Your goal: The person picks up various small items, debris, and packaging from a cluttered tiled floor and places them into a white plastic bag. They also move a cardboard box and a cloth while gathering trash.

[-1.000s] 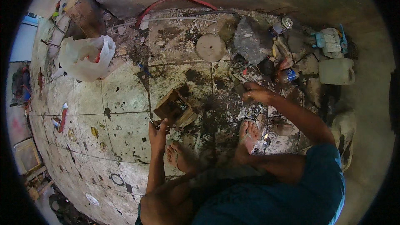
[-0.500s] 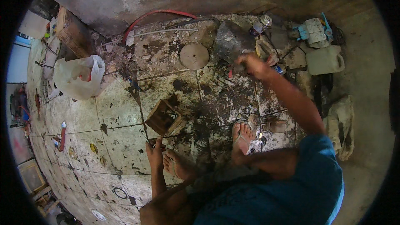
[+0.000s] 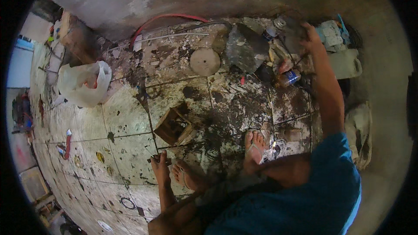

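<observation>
Low at the centre left, my left hand (image 3: 162,168) is closed around a small dark tool (image 3: 153,159) with a thin rod; its exact kind is not clear. A small open wooden box (image 3: 163,127) sits on the floor just beyond that hand. My right arm stretches to the far right, where my right hand (image 3: 311,40) is beside a dark grey flat piece (image 3: 294,37) near the wall. Blur and the hand's angle hide whether its fingers grip anything. Left of it stands a can with a silver top (image 3: 278,22), and nearer lies a blue-labelled can (image 3: 289,78).
A pale jug (image 3: 348,64) stands right of my forearm. A dark sheet (image 3: 244,48) and round disc (image 3: 205,62) lie near the back wall, with a red hose (image 3: 174,16) behind. A white plastic bag (image 3: 82,86) is at left. My sandalled feet (image 3: 256,144) stand on stained tiles.
My right hand has moved right and farther away, from the dark sheet to the things by the wall. My left hand keeps its hold with a slight shift.
</observation>
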### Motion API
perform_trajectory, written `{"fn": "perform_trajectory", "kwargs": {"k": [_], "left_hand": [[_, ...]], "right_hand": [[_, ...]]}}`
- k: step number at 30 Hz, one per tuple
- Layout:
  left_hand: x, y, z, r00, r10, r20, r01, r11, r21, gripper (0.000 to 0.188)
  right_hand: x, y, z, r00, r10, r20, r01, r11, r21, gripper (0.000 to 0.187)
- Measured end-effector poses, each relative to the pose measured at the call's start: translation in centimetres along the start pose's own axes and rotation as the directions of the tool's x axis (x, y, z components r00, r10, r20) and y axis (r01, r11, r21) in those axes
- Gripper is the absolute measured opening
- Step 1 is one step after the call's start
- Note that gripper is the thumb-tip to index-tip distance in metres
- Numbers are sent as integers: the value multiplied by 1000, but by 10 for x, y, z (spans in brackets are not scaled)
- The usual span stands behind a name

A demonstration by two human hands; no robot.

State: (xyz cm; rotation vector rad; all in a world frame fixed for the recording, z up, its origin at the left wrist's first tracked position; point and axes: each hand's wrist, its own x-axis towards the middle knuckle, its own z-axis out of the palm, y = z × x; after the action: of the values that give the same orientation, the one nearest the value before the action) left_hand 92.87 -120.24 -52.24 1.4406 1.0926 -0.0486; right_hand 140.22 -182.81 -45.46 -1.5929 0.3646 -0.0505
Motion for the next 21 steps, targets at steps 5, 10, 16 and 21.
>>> {"fn": "perform_trajectory", "kwargs": {"k": [5, 10, 16, 21], "left_hand": [[-1, 0, 13, 997, -12, 72, 8, 999, 53, 36], [1, 14, 15, 996, 59, 61, -61, 997, 38, 39], [0, 29, 37, 984, 148, 101, -157, 985, 77, 39], [-6, 12, 26, 997, 62, 50, -63, 998, 12, 42]], "right_hand": [[-21, 31, -67, 941, -21, -339, 5, 999, -48, 50], [-149, 100, 112, 772, -301, 560, 591, 16, -807, 65], [-153, 96, 144, 636, -240, 733, 701, -217, -680, 50], [-126, 32, 116, 634, -555, 539, 596, -93, -798, 26]]}}
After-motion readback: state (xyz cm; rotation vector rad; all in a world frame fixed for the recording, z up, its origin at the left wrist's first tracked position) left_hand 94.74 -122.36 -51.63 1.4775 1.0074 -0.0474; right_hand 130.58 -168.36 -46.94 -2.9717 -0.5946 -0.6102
